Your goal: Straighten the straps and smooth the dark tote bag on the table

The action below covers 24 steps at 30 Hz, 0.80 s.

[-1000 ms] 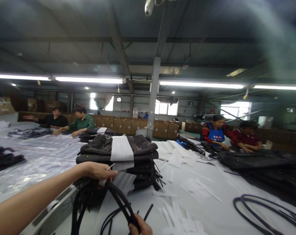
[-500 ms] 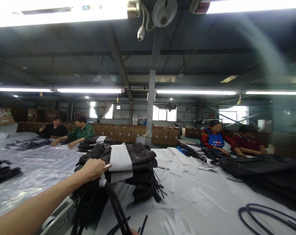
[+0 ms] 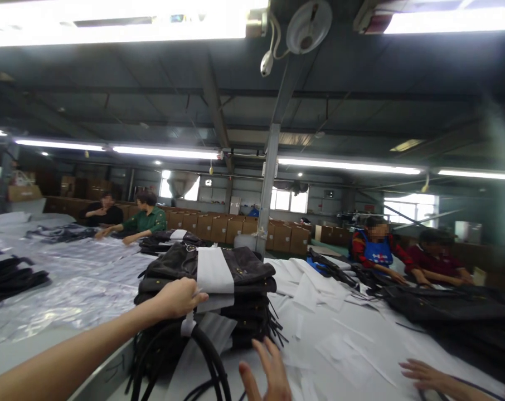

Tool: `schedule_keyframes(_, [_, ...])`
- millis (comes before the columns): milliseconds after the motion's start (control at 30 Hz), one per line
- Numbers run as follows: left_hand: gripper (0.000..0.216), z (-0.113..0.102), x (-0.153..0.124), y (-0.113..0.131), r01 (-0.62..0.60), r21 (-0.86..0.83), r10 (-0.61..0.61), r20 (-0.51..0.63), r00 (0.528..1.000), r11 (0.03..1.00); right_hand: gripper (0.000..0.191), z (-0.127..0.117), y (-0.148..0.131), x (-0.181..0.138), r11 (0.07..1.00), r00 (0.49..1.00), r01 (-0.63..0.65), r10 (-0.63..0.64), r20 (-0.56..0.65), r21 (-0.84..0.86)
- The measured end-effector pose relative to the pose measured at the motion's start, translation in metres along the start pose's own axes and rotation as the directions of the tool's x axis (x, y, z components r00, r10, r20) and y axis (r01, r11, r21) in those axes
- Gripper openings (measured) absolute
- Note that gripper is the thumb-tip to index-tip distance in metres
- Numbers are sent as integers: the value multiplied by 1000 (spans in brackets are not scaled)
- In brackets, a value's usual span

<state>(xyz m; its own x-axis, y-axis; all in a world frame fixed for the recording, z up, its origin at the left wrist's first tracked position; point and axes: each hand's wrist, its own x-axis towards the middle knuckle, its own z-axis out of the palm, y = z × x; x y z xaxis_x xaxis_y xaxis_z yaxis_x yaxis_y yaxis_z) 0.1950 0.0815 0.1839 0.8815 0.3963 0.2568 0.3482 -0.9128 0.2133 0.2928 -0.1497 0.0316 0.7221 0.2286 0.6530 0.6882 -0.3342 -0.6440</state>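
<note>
Across the long white worktable point(image 3: 353, 340), the left hand point(image 3: 178, 298) pinches the white paper band point(image 3: 208, 273) on a stack of soft, floppy dark bags point(image 3: 236, 278), best held at its edge, while the right hand point(image 3: 267, 373) hovers open beside black straps point(image 3: 210, 356).

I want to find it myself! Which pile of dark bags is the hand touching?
Find the grey pillar in the middle of the big room, then look down to the white table in front of it. The pile of bags stands nearest the camera, with the left hand on its edge. Unlike the smaller pile behind, it has a wide white paper band across its top.
</note>
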Motion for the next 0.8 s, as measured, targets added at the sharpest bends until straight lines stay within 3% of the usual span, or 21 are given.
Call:
schedule_keyframes(100, [44, -4, -8, 9, -7, -40, 7, -13, 1000, 999, 46, 23, -73, 26, 966, 952, 62, -133, 274, 250])
schedule_keyframes(200, [43, -7, -13, 12, -13, -99, 9, -41, 999, 995, 30, 54, -123, 37, 959, 927, 45, -144, 347, 278])
schedule_keyframes(267, [44, -5, -13, 10, -12, -158, 2, -64, 998, 987, 41, 69, -133, 36, 973, 935, 32, -110, 336, 227])
schedule_keyframes(467, [49, 25, -5, -1, 89, -432, -135, -79, 988, 898, 42, 90, -114, 11, 993, 951, 53, -83, 298, 108])
schedule_keyframes(600, [60, 30, 1, -6, 135, -574, -196, -46, 979, 807, 28, 98, -89, -4, 994, 946, 77, -98, 309, 78])
schedule_keyframes(733, [72, 23, -3, -18, 53, -660, -86, -17, 996, 749, 29, 90, -39, -13, 1000, 902, 7, 5, 432, -27])
schedule_keyframes(800, [66, 34, -22, -21, 7, -673, 3, 14, 1000, 740, 33, 84, -10, -14, 992, 898, -33, 81, 432, -119])
